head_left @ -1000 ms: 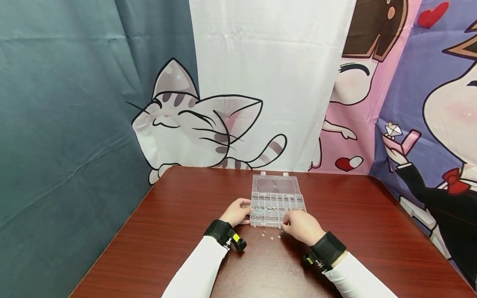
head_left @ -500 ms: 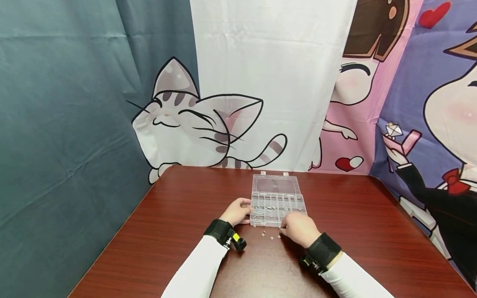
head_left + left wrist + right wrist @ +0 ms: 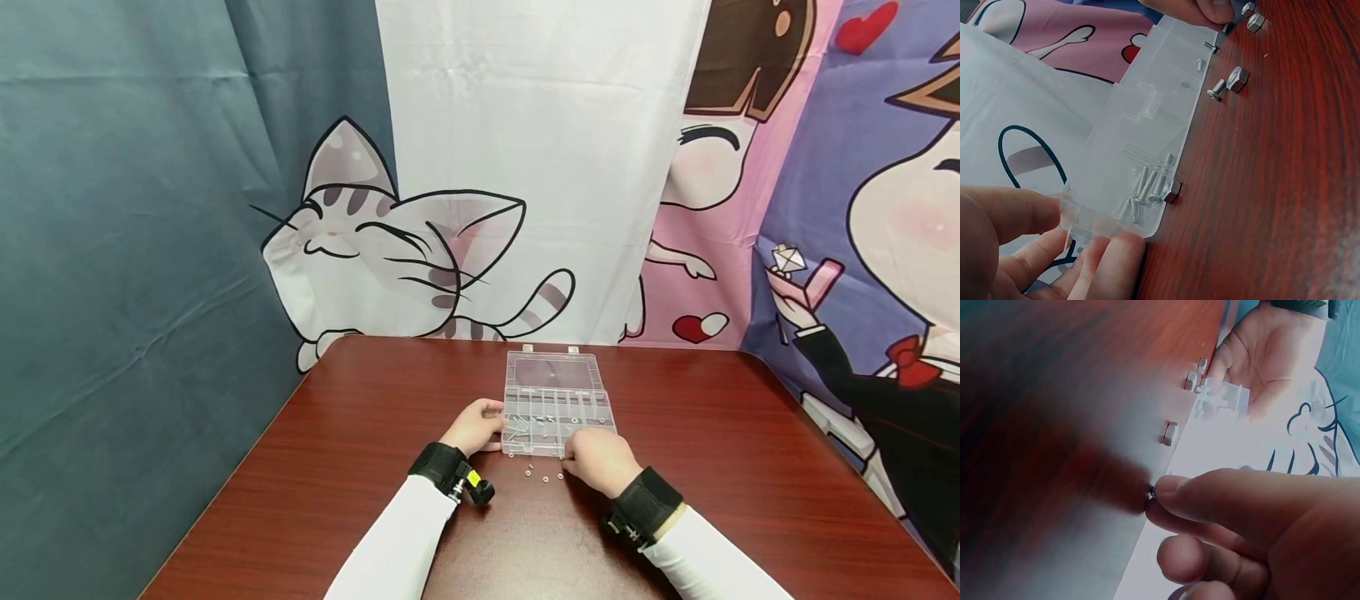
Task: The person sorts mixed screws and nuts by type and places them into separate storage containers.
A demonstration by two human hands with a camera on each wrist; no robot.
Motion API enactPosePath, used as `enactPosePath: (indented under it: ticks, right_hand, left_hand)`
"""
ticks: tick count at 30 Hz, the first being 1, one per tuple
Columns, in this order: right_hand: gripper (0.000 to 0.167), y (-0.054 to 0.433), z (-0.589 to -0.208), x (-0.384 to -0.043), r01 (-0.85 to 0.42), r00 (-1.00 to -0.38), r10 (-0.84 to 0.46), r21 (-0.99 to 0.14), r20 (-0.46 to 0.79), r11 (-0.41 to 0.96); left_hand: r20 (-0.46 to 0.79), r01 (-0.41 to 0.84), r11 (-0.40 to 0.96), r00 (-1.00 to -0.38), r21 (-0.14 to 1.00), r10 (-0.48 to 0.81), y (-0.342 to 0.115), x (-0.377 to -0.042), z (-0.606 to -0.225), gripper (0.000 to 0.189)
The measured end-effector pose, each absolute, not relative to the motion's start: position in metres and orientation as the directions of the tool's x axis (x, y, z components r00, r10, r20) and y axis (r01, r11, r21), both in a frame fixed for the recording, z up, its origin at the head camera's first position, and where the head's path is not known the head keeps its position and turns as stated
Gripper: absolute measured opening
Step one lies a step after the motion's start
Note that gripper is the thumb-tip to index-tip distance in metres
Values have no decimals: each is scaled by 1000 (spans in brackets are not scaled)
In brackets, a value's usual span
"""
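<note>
A clear plastic compartment box (image 3: 552,372) lies with its lid folded back. My left hand (image 3: 472,427) grips the box's left side, thumb at the upper edge and fingers lower down. Long screws (image 3: 1149,181) lie in the near left compartment, and smaller screws further right. Near the box's front right corner, my right hand (image 3: 602,461) pinches a small screw (image 3: 1152,491) between thumb and index finger, close to the tabletop; most of it is hidden. Several hex nuts (image 3: 1239,79) and a short screw (image 3: 1216,89) lie loose along the front edge.
A reddish-brown wooden table (image 3: 375,375) carries everything. Behind it hang printed cloths (image 3: 547,125) with a cartoon cat and figures. Washer-like rings or nuts (image 3: 574,421) sit in the box's right-hand compartments.
My right hand has shifted slightly left, its fingertips settling by the box's front edge, and then held nearly still. The left hand has kept its grip on the box.
</note>
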State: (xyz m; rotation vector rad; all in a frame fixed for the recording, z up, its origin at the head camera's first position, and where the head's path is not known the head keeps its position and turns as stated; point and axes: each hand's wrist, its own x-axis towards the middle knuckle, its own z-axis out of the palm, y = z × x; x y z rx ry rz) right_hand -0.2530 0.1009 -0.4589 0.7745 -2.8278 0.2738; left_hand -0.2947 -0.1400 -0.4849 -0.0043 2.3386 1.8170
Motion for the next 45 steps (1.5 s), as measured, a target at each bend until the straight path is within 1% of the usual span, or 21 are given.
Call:
enactPosePath:
  ticks: [5, 13, 23, 29, 33, 41, 45]
  right_hand:
    - [36, 101, -458, -250, -534, -834, -498, -125, 235, 836]
    - [36, 100, -457, -248, -527, -842, -495, -132, 217, 839]
    - [40, 99, -459, -250, -520, -842, -482, -126, 242, 845]
    - [36, 101, -460, -248, -557, -814, -518, -97, 263, 825]
    - [38, 103, -460, -248, -569, -805, -533, -87, 260, 818]
    - [32, 104, -459, -248, -562, -819, -536, -104, 204, 820]
    - [28, 105, -454, -250, -563, -820, -535, -124, 202, 817]
  left_hand:
    - [-144, -114, 247, -984, 962, 106, -141, -294, -487, 41]
    - [-141, -111, 244, -984, 963, 107, -140, -295, -487, 42]
    - [-135, -106, 248, -985, 963, 103, -140, -296, -485, 41]
    - [-138, -109, 250, -985, 962, 101, -140, -295, -486, 42]
    - [-139, -110, 247, -985, 963, 101, -140, -295, -486, 42]
    - [-136, -107, 257, -986, 961, 97, -139, -294, -484, 41]
    - [-138, -109, 253, -985, 961, 101, -139, -294, -484, 42]
